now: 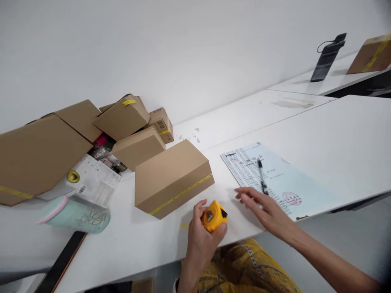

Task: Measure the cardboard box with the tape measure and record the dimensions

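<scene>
My left hand (201, 240) is closed around a yellow tape measure (214, 216) just above the white table's (137, 240) front edge. A short bit of yellow tape shows to its left. My right hand (262, 207) is open, fingers stretched flat over the table, next to a printed paper sheet (293, 183) with a black pen (262, 177) lying on it. A cardboard box (171, 177) sealed with yellow tape stands just beyond my left hand.
Several more cardboard boxes (122, 118) are piled at the left against the wall, with a white carton (91, 179) and a mint green bottle (76, 215) lying on its side. Far right, another box (371, 55) and a black device (326, 59) sit on another table.
</scene>
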Available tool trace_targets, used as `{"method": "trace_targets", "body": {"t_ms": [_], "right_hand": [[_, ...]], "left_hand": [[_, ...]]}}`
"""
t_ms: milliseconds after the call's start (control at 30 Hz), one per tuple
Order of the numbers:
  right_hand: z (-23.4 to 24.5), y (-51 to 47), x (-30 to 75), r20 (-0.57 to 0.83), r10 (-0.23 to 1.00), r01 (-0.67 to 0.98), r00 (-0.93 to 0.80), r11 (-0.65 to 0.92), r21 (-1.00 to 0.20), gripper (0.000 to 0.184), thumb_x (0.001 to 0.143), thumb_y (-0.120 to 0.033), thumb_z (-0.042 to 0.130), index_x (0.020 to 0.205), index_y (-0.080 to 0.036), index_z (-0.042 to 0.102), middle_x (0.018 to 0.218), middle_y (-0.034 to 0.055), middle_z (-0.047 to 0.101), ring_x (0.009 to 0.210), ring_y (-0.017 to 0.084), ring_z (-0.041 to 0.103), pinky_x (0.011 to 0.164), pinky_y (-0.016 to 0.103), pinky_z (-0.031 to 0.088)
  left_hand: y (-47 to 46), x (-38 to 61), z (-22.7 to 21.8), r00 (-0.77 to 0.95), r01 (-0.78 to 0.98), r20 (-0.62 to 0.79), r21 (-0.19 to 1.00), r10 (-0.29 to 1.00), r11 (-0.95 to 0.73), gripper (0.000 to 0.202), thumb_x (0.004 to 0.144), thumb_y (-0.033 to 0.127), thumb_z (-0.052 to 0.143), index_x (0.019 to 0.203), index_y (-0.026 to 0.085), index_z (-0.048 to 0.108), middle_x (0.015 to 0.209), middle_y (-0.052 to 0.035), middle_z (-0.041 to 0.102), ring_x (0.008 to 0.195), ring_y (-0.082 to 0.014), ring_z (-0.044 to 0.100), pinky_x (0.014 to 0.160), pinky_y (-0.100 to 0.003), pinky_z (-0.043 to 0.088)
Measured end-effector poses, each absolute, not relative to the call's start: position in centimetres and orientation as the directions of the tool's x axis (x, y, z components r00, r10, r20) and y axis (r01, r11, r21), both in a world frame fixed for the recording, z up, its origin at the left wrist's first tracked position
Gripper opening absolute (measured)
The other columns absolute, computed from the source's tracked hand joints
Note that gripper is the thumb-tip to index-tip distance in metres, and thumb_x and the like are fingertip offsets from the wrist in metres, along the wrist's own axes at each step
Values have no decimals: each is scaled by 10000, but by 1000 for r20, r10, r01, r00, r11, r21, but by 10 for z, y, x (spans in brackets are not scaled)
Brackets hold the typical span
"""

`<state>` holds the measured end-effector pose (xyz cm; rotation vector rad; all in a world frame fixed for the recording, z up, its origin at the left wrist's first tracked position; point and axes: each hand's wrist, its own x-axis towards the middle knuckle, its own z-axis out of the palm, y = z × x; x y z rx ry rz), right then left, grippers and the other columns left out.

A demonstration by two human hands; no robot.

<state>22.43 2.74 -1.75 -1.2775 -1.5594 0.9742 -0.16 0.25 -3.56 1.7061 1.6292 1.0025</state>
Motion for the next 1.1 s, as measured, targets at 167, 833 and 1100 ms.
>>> {"method": "trace_targets", "body": {"t_ms": [167,833,1100], "right_hand": [[4,9,186,-88,904,-1,-418,-98,-995,592,941,-734,425,920,-213,706,889,69,675,812,219,620,762,376,524],[63,238,158,-94,972,-108,-214,-119,-987,332,816,-409,783,668,-194,577,665,10,566,617,127,493,575,277,439],[55,225,132,-37,982,41,-183,-30,-999,420,751,-554,798,710,-205,567,757,2,614,720,152,554,654,289,443]], "left_hand": [[-29,-10,-2,240,141,-91,988,966,59,717,767,449,724,1385,242,426,1060,-71,658,934,-239,645,817,-350,518],[60,-246,122,-361,111,-50,989,931,97,417,722,475,750,947,127,703,820,-50,742,689,-193,625,578,-274,436],[61,-266,107,-321,80,-80,991,944,111,374,804,446,710,989,121,705,848,-54,729,704,-187,623,586,-274,454]]}}
